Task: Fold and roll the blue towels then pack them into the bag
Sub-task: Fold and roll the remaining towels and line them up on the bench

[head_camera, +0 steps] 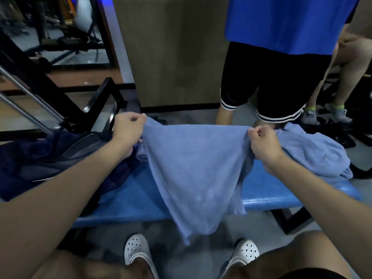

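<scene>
Above a blue tabletop [281, 190], a pale blue towel [193, 170] hangs soft and creased; its lower corner dangles. Left hand [126, 131] and right hand [263, 143] fingers pinch its top corners.

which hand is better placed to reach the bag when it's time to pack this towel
Likely the left hand: the dark bag lies right beside it, while the right hand grips the towel farther off, next to the loose heap.

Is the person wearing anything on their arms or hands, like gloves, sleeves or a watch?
No. The left hand and right hand are bare: no gloves, rings or watch show. The left forearm and right forearm are uncovered to the frame's edge; no sleeve in view.
</scene>
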